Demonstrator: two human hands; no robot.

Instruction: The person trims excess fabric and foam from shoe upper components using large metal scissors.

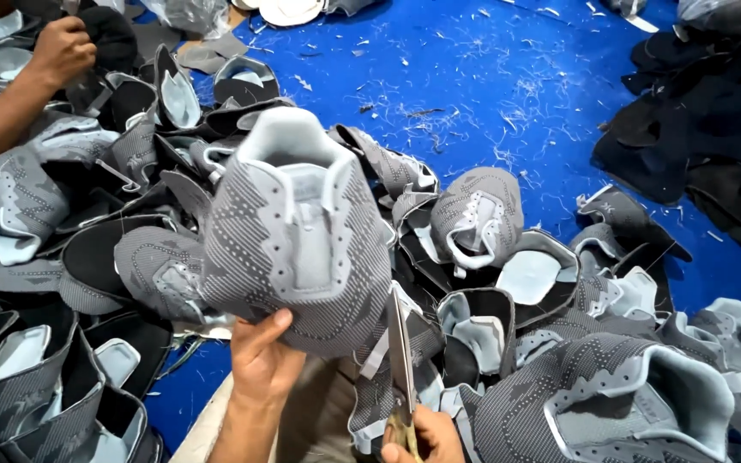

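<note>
From the head view, the left hand (261,360) held a grey knitted shoe upper (298,236) up over the pile, thumb pressed on its lower edge and the fingers hidden behind the fabric. The upper stood nearly upright: its long axis ran from bottom to top of the picture, leaning a little left, with the pale padded collar at the top, the toe end down at the hand, and the tongue and eyelet rows facing the camera.

The right hand (426,437) was closed round the handles of a pair of scissors (401,364) at the bottom edge. The blades pointed straight up, the tip just beside the upper's lower right edge; whether it touched the fabric could not be told.

Under and around both hands lay a heap (508,283) of like grey uppers, spread over a blue floor (473,69) strewn with thread scraps. A stack of black fabric (705,129) lay at the right, well apart. At top left another person's hand (62,47) rested closed on dark material among the uppers.
</note>
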